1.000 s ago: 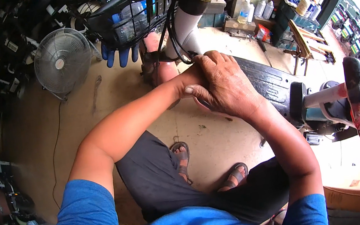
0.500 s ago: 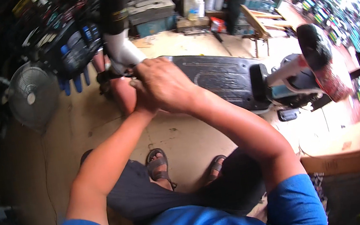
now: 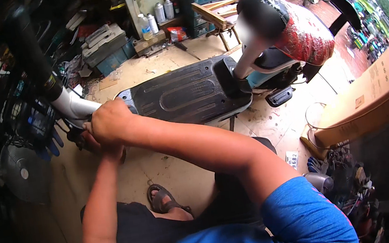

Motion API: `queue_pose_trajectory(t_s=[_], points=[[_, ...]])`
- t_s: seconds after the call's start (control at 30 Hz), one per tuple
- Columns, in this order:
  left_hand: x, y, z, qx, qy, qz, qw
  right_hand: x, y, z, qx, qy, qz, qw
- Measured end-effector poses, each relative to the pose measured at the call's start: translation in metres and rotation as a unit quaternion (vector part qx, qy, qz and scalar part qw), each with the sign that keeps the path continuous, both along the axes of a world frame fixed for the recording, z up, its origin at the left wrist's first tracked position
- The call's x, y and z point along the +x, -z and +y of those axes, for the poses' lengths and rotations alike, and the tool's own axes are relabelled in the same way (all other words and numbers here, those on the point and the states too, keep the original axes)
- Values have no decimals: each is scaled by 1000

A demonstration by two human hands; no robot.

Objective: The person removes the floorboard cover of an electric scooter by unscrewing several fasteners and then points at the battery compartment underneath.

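An electric scooter stands across in front of me. Its white neck (image 3: 78, 107) and dark steering column (image 3: 34, 59) are on the left, and its black footboard (image 3: 175, 93) runs to the right. My right hand (image 3: 111, 121) is closed at the lower end of the neck, its fingers curled; what they grip is hidden. Just below it, pressed close, is my left hand (image 3: 108, 146), mostly covered by the right one, so its fingers do not show. Both forearms reach to the same spot. The black and red seat (image 3: 304, 34) rises at the right end.
A round fan (image 3: 25, 172) stands at the left, near blue gloves (image 3: 50, 146). Behind are a grey toolbox (image 3: 103, 46), spray cans (image 3: 159, 12) and a wooden stool (image 3: 219, 16). On the right lie a cardboard box (image 3: 362, 93) and a number plate (image 3: 292, 159).
My view has swung right, so the scooter and my hands now appear further left. Both hands stay together by the scooter's neck. More of the seat and the right-hand clutter shows.
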State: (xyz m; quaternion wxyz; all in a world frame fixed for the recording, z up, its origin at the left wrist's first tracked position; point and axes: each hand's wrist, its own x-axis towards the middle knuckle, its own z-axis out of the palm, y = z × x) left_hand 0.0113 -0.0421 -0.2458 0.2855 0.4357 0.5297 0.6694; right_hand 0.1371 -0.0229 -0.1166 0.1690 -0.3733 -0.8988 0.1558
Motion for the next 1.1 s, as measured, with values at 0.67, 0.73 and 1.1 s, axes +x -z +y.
queue_pose_trajectory(t_s=[0.67, 0.73, 1.1], points=[[1, 21, 0, 13, -21, -48, 999, 5, 5, 2, 99, -28, 69, 992], [8, 23, 0, 18, -26, -50, 998, 6, 4, 4, 91, -38, 69, 993], [55, 32, 2, 70, -87, -78, 991, 14, 1, 21, 62, -219, 33, 973]])
